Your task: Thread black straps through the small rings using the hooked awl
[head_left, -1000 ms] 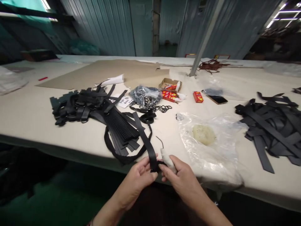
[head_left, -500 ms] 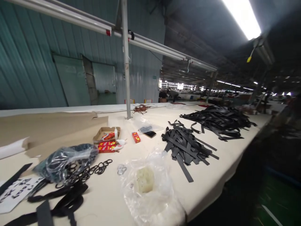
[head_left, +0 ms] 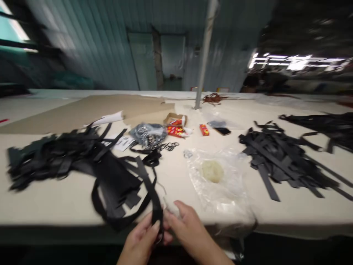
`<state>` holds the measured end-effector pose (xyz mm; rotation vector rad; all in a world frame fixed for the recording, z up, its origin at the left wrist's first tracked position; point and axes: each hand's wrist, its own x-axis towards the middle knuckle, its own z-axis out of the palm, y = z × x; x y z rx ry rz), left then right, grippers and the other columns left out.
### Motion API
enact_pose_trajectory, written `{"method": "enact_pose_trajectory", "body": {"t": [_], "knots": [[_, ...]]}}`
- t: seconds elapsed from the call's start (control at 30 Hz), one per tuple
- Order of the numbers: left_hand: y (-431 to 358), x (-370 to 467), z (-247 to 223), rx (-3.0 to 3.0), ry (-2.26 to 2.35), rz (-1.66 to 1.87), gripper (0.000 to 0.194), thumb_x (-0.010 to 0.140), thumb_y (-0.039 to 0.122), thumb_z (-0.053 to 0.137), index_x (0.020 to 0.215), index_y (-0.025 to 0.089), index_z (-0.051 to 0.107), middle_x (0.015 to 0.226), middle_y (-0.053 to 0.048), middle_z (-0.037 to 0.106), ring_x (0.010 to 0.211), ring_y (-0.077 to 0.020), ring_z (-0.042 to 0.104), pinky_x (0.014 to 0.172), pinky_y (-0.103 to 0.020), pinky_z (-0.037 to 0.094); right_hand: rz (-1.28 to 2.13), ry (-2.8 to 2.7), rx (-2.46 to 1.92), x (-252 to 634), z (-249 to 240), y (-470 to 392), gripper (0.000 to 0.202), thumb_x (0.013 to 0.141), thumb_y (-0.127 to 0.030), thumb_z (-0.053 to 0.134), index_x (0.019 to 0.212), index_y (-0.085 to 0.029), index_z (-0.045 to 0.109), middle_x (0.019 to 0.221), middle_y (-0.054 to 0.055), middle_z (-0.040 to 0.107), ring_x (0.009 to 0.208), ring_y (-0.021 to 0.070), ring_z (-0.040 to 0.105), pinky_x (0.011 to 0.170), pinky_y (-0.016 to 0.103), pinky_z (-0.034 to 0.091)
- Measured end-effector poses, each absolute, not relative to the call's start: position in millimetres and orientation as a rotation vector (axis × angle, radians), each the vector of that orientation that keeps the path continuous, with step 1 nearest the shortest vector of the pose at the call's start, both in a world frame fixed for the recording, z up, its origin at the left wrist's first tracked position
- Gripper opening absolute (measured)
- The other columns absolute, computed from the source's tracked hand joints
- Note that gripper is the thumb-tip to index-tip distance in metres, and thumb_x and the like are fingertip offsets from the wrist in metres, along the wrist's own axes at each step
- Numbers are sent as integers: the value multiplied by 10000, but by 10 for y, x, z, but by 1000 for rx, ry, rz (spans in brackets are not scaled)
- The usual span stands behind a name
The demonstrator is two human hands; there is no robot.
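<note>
At the table's front edge, my left hand point(head_left: 143, 239) is closed on a black webbing strap point(head_left: 151, 187). The strap stands up from the fingers, and a loop of it trails left over the table. A dark ring seems to sit at its lower end, partly hidden by the fingers. My right hand point(head_left: 186, 230) is beside it, wrapped round a small white glue bottle point(head_left: 173, 209) with a thin nozzle pointing up and left. Its fingertips touch the strap. To the left lies a heap of black straps point(head_left: 66, 154).
A clear plastic bag point(head_left: 228, 198) with a yellowish lump point(head_left: 212, 171) lies right of my hands. Beyond are black rings point(head_left: 171, 146), red boxes point(head_left: 175, 131), a phone point(head_left: 223, 131) and a metal post point(head_left: 205, 55). More cut straps point(head_left: 284, 158) lie at right.
The view has swung left and down, bringing in the strap heap at left. Both my hands have come into view, holding the strap and the bottle.
</note>
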<state>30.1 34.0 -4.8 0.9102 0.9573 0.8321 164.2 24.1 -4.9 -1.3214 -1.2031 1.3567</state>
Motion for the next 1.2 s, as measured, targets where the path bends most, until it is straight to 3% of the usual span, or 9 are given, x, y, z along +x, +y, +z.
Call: {"method": "enact_pose_trajectory", "body": {"t": [0.13,0.3,0.5,0.67,0.73,0.83,1.0,1.2], "knots": [[199,316,113,807,872,858,261,812,284,599,1020,139,658,796,-60,666,679,-148,576,692,-258,445,1563,-1161,-1168,1699,14,268,320,827,-449,520,675,-180,437,492,-48,457,483,113,483,522,238,414],[172,341,130,814,881,876,249,836,249,560,1043,137,643,826,-54,659,645,-122,555,680,-249,433,1622,-1186,-1144,1689,34,230,309,818,-408,545,643,-182,426,469,-51,463,458,102,456,501,232,380],[126,325,79,833,882,885,317,843,265,550,1133,143,588,927,-81,669,777,-173,597,714,-268,445,1602,-1186,-1215,1663,40,215,253,827,-371,514,687,-178,430,527,-55,444,490,103,454,521,237,386],[153,277,43,992,983,963,248,829,250,572,1044,154,650,980,-66,678,917,-208,584,885,-315,406,1276,-1436,-1507,1652,82,195,232,801,-345,508,651,-173,468,593,-29,435,578,123,415,540,236,351],[162,256,41,989,989,937,234,834,266,562,999,142,672,916,-65,692,866,-214,598,844,-320,427,1153,-1502,-1558,1636,57,176,212,809,-327,499,658,-179,475,583,-28,448,574,128,425,532,233,355],[169,237,39,928,971,912,230,825,273,574,973,135,684,852,-55,698,823,-209,603,798,-305,438,965,-1585,-1546,1622,-28,146,105,826,-265,487,816,-177,544,639,-10,529,594,139,491,558,233,397],[164,206,28,906,975,919,208,832,258,571,964,143,684,808,-36,678,800,-183,582,764,-272,429,686,-1817,-1298,1653,-135,110,164,829,-131,469,964,-181,548,787,23,617,667,132,582,621,216,450],[112,169,-16,848,937,901,201,819,262,602,983,173,676,806,-16,655,713,-126,527,680,-207,411,-112,-2157,-989,1688,-38,78,184,858,-44,403,962,-125,532,582,28,557,487,138,502,460,237,379]]}}
